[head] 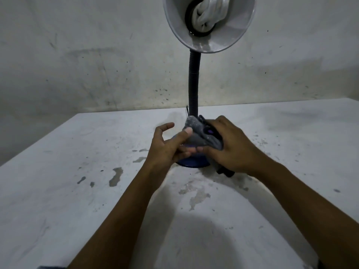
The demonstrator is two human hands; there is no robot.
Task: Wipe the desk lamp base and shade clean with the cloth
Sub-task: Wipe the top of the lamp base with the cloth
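A desk lamp stands on the white table (77, 191). Its blue round base (192, 162) is mostly hidden under my hands. A black flexible neck (194, 80) rises to a grey shade (211, 41) with a white spiral bulb (209, 14) inside, facing me. A grey cloth (196, 134) lies bunched over the base at the foot of the neck. My right hand (231, 148) grips the cloth from the right. My left hand (169, 146) touches the cloth with its thumb, the index finger spread apart to the left.
The tabletop is stained with grey patches (116, 176) and chipped spots. A marked white wall (77, 65) stands right behind the table. A small black part (225, 171) shows under my right wrist beside the base.
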